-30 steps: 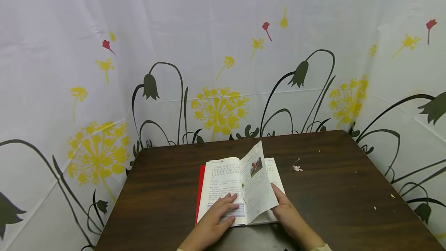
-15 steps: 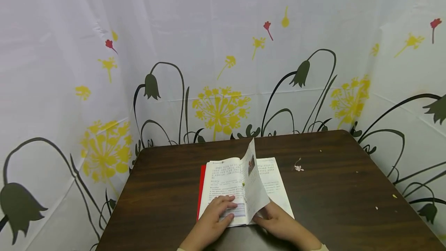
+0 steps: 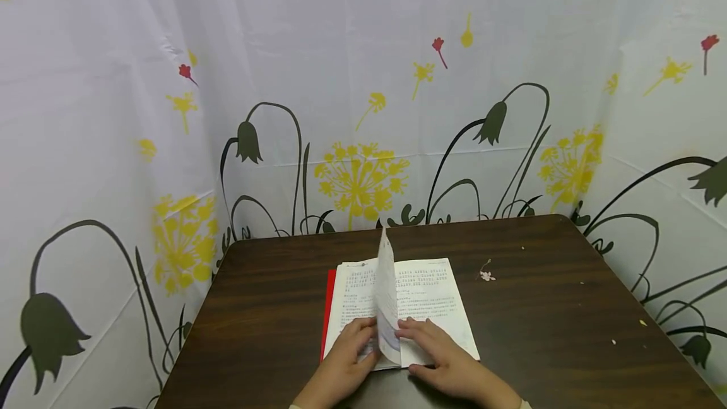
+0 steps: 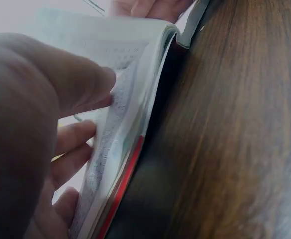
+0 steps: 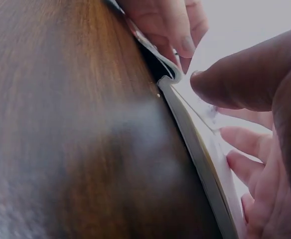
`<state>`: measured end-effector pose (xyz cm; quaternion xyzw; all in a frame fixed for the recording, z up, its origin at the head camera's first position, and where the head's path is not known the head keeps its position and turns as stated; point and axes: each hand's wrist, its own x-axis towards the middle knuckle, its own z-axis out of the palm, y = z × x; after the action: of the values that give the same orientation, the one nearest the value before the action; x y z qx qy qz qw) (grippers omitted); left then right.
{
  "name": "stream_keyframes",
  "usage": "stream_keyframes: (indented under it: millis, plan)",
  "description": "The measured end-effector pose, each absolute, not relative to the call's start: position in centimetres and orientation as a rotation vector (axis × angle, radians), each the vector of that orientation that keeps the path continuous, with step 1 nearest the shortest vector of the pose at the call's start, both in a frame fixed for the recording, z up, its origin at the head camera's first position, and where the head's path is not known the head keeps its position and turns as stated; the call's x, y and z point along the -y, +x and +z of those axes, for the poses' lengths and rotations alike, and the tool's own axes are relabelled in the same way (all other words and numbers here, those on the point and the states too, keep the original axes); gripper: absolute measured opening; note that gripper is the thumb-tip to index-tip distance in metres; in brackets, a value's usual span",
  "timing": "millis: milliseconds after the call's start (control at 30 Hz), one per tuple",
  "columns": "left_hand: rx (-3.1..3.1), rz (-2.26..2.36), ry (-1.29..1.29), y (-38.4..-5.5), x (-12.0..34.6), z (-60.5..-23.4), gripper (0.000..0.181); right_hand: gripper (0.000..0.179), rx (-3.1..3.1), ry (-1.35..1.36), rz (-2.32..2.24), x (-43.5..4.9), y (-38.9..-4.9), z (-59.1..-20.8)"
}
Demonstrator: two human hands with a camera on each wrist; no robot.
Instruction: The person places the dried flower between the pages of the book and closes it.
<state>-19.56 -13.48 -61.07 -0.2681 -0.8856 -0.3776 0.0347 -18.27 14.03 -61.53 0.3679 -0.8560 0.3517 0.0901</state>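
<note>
Raised book page (image 3: pixel 386 289): light, limp, we judge; pinch outer edge. Left hand (image 3: pixel 346 352), right hand (image 3: pixel 445 358): fingers loosely spread.

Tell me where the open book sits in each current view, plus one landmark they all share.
Head: the open book lies low in the middle.
Left wrist: it slants from the top, right of centre, to the bottom left.
Right wrist: it slants from the top left to the bottom, right of centre.
Shared landmark: the brown tabletop.
</note>
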Motion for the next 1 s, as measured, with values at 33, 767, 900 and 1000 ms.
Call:
stream_keyframes:
  millis: [33,767,900,1000]
  plan:
    - [2.732,-1.166,-0.792,-19.5,13.4,-61.0,0.035,0.061,2.526,1.11,1.015,-14.0,-18.3,-61.6]
    - [1.966,-1.33,-0.662,-19.6,13.9,-59.6,0.041,0.064,2.672,1.121,0.673,-13.0,-18.0,-62.3]
    - [2.087,-1.295,-0.86,-19.5,13.8,-59.8,0.05,0.061,2.685,1.125,0.722,-13.0,-17.9,-62.1]
    - [2.439,-1.282,-0.89,-19.2,13.5,-60.2,0.063,0.06,2.66,1.124,0.737,-13.1,-17.9,-61.8]
